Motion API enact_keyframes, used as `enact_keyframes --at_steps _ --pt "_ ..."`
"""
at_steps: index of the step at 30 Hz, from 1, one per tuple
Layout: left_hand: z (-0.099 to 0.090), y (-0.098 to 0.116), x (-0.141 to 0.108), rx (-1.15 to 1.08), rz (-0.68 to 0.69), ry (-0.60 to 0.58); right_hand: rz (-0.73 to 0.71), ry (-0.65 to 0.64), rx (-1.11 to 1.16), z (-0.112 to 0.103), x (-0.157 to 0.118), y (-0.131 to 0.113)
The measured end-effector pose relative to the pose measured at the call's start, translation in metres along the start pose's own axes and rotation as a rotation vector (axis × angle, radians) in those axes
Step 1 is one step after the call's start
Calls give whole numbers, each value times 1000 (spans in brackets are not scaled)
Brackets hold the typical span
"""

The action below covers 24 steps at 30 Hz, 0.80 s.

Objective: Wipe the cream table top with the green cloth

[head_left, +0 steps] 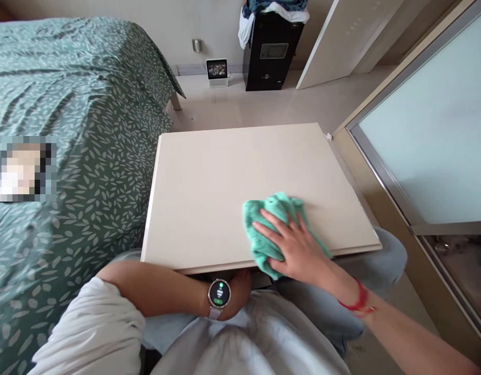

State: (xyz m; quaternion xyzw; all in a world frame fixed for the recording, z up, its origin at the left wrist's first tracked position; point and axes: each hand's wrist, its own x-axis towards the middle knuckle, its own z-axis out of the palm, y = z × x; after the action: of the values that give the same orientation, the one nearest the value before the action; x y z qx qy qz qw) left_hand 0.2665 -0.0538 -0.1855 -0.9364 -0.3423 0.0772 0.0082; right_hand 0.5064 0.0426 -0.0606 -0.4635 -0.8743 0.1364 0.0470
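My right hand [293, 247] lies flat with spread fingers on a crumpled green cloth [256, 239], pressing it against the pale tabletop [209, 198]. The cloth covers the front edge right of the middle, and part of it hangs over. My left forearm, with a round smartwatch [219, 294] at the wrist, runs along the front edge. Below that edge is my left hand [240, 291], close to my body; its fingers are hidden under the tabletop, so whether they hold anything does not show.
A bed [107, 135] with a green leaf-patterned cover stands at the left. Behind the table are a small white screen device [217, 73] and a black cabinet [271, 57] with clothes on top. A frosted glass sliding door [428, 130] borders the right. My legs are under the table.
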Motion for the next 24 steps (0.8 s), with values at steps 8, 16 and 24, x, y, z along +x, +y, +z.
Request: enact_keyframes --at_steps 8,16,24 --pt "-1 -3 -10 254 267 -159 502 240 -72 -1 -98 100" --pt "15 3 -16 155 231 -87 677 294 -55 -42 14 159" --pt "-10 1 -3 380 332 -155 751 243 -61 -90 146 194"
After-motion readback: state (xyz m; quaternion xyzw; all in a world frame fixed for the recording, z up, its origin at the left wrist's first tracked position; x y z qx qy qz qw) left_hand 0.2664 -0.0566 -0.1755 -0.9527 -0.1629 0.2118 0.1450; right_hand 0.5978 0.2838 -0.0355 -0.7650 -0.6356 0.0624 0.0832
